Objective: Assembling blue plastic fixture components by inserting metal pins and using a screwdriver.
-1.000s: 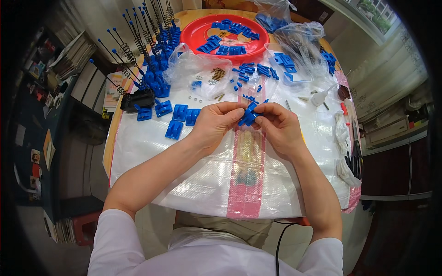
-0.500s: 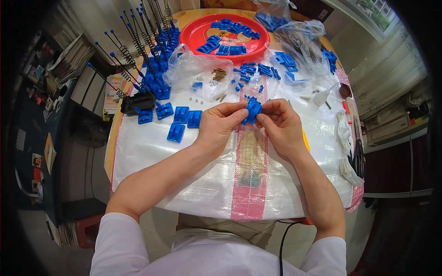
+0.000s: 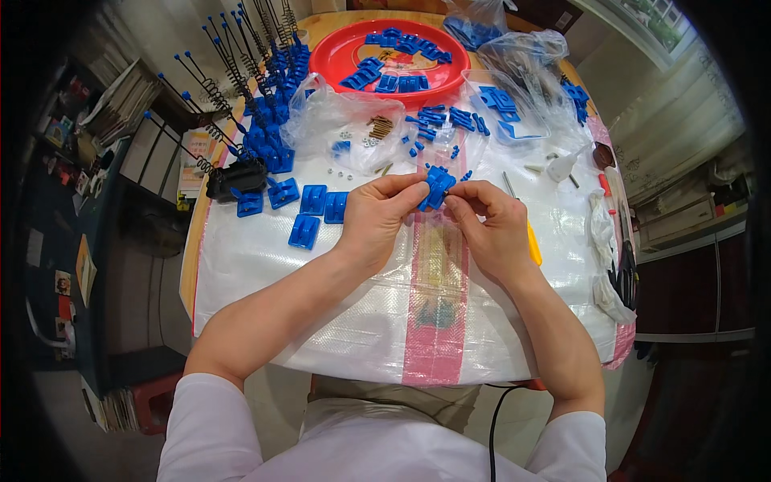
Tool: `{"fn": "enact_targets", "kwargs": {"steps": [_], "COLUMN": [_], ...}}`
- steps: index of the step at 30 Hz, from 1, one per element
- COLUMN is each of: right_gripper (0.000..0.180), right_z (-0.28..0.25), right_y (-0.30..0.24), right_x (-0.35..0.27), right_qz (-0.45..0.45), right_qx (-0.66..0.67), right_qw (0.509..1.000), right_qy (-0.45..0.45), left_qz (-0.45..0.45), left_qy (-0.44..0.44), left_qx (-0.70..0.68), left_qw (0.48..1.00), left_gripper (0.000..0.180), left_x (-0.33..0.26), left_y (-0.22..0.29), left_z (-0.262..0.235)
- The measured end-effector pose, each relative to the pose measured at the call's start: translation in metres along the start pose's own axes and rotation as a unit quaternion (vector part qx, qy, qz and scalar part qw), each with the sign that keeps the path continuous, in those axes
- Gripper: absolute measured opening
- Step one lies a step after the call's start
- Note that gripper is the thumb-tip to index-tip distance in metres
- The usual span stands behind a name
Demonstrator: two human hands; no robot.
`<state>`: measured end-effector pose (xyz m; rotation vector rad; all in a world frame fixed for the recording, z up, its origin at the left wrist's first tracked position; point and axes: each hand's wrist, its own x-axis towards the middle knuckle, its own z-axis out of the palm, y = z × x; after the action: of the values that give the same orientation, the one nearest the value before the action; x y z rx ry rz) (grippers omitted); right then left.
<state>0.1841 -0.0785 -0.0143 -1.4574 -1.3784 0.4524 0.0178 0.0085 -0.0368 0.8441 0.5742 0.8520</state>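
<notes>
Above the pink stripe of the sheet, a small blue plastic part with a raised curved middle is held up between my hands. My left hand pinches its left side between thumb and fingers. Close against its right edge, my right hand has thumb and forefinger pressed together; whatever they grip there is hidden. Several similar blue parts lie left of my left hand. Beside my right hand rests a screwdriver with a yellow handle. Small blue pieces are scattered just beyond the held part.
A red tray at the back holds more blue parts. Blue bases with black springs crowd the far left. Brass screws lie on a clear plastic bag. A white bottle and black scissors are at the right.
The blue part has turned slightly in my fingers. My right fingertips have drawn down to its lower right edge, and the screwdriver now shows more.
</notes>
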Motion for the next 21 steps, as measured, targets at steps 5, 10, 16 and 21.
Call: {"fn": "enact_targets", "kwargs": {"steps": [5, 10, 16, 21], "right_gripper": [0.013, 0.036, 0.039, 0.032], "right_z": [-0.013, -0.058, -0.087, -0.091], "right_y": [-0.002, -0.018, -0.021, -0.001], "right_x": [0.004, 0.014, 0.016, 0.017], "right_qz": [-0.05, 0.03, 0.128, 0.16], "right_qx": [-0.11, -0.417, -0.489, -0.453], "right_qw": [0.993, 0.901, 0.85, 0.869], "right_qy": [0.01, -0.113, -0.147, -0.117], "left_qz": [0.008, 0.027, 0.017, 0.023], "left_qy": [0.028, 0.028, 0.024, 0.025], "left_qx": [0.01, -0.036, -0.038, -0.052], "left_qw": [1.0, 0.999, 0.999, 0.998], "left_gripper": [0.021, 0.02, 0.02, 0.021], "left_x": [0.005, 0.011, 0.009, 0.01], "left_y": [0.003, 0.01, 0.012, 0.009], "left_z": [-0.004, -0.014, -0.012, -0.013]}}
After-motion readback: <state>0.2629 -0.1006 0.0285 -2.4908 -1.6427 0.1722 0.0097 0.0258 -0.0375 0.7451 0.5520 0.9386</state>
